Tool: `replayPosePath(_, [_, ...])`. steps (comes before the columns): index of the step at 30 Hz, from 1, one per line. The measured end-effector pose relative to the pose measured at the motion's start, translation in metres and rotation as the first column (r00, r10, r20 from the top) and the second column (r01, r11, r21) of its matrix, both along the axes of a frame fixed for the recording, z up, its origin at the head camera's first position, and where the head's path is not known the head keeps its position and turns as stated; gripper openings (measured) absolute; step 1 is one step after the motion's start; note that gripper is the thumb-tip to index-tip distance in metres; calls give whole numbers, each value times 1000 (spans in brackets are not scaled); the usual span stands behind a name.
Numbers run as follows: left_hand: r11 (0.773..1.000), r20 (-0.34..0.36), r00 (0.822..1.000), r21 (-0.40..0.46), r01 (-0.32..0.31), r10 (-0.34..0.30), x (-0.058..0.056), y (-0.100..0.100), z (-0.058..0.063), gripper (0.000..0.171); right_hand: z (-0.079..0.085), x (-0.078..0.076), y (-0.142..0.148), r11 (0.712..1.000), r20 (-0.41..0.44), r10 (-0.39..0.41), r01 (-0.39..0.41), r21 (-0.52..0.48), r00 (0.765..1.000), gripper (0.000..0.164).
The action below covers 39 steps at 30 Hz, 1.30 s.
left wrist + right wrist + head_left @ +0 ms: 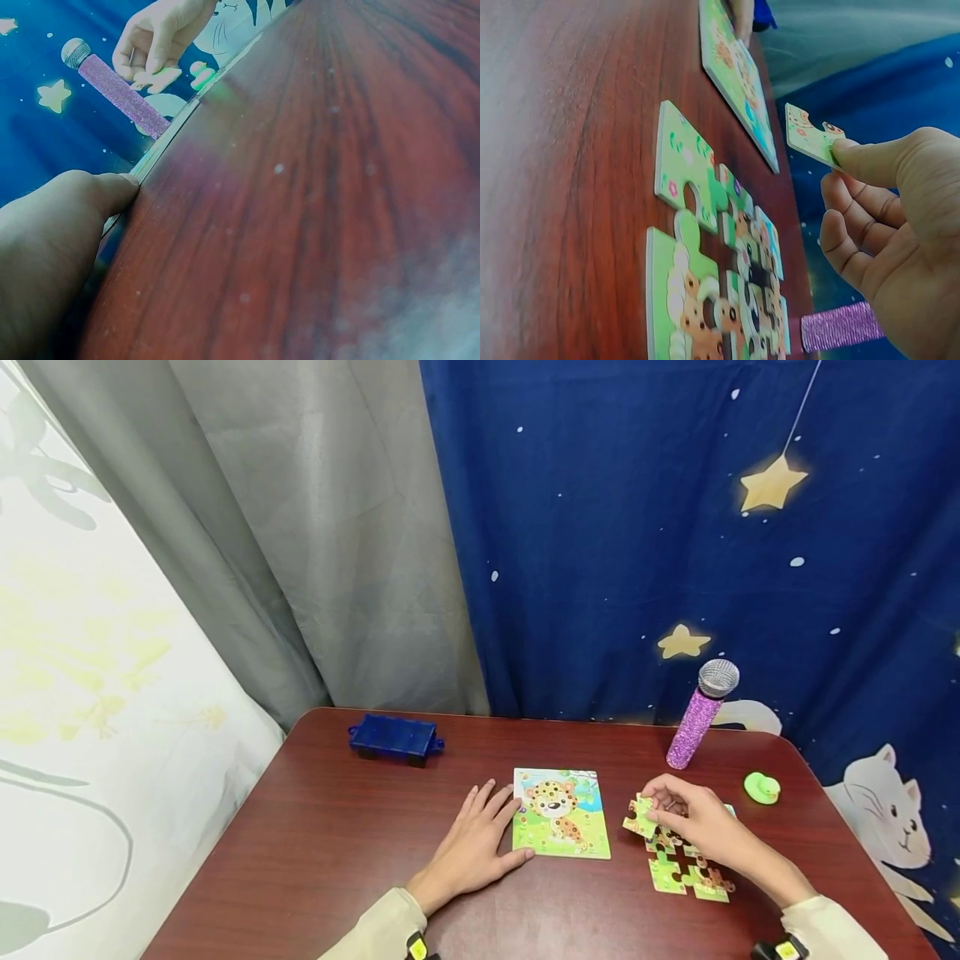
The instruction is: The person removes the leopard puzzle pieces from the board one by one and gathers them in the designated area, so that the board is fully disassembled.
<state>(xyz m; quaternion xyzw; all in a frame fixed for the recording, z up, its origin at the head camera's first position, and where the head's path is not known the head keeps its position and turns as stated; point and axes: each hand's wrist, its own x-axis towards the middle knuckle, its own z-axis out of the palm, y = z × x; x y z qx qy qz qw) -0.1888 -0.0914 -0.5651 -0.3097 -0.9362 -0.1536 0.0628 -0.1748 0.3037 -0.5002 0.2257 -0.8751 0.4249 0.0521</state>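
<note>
My right hand (699,820) pinches a green puzzle piece (638,817) between thumb and fingers, lifted off the table. In the right wrist view this puzzle piece (810,136) shows part of a spotted animal and a small flower. Below that hand lie several loose puzzle pieces (667,874), some touching or overlapping. My left hand (476,847) rests flat with fingers spread, at the left edge of a picture board (600,839) that shows a spotted leopard cub on grass. The right hand hides some of the pieces in the head view.
On the brown table (315,860), a blue toy wagon (393,737) stands at the back left. A purple glitter microphone (695,727) stands upright, slightly tilted, at the back right. A green toy duck (762,787) sits near the right edge. Curtains (570,568) hang behind.
</note>
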Motion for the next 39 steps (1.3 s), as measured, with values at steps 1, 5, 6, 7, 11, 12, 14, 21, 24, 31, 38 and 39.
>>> replayPosePath(1, [1000, -1, 1000, 0, -2, 2, 0, 0, 0, 81, 0, 1, 3, 1000, -2, -10, 10, -2, 1000, 24])
replayPosePath(5, [1000, -2, 1000, 3, -6, 6, -1, -1, -2, 81, 2, 6, 11, 999, -24, -36, 36, -12, 999, 27])
replayPosePath(6, [1000, -2, 1000, 4, -8, 8, -1, -2, -2, 81, 2, 7, 13, 999, -33, -40, 40, -16, 999, 27])
replayPosePath(7, [1000, -2, 1000, 5, -9, 9, -1, -2, -2, 81, 2, 8, 15, 999, -45, -45, 45, -16, 998, 28])
replayPosePath(11, [1000, -2, 1000, 6, -13, 13, -1, -4, -3, 81, 4, 12, 23, 997, -78, -77, 77, -8, 994, 30])
replayPosePath(12, [1000, 0, 1000, 6, -14, 14, -1, -4, -3, 81, 5, 14, 26, 996, -81, -88, 88, -6, 993, 30])
replayPosePath(14, [1000, 2, 1000, 4, -15, 15, -1, -5, -3, 81, 5, 16, 31, 994, -81, -106, 106, -5, 991, 29])
replayPosePath(21, [1000, 3, 1000, 3, -16, 16, -1, -6, -3, 81, 6, 25, 47, 990, -74, -141, 140, -25, 987, 27])
replayPosePath(24, [1000, 5, 1000, 4, -14, 14, 0, -7, -2, 81, 5, 30, 52, 987, -62, -161, 160, -30, 985, 25])
replayPosePath(31, [1000, 8, 1000, 7, -3, 3, 0, -6, -1, 82, -3, 40, 66, 982, -55, -182, 179, -53, 982, 25])
replayPosePath(38, [1000, -26, 1000, 8, 15, -15, 0, -1, -2, 82, -6, 44, 75, 971, -7, -235, 235, -37, 972, 25])
replayPosePath(39, [1000, -23, 1000, 6, 14, -14, 1, -1, -2, 83, -7, 45, 75, 971, 3, -237, 237, -30, 972, 24])
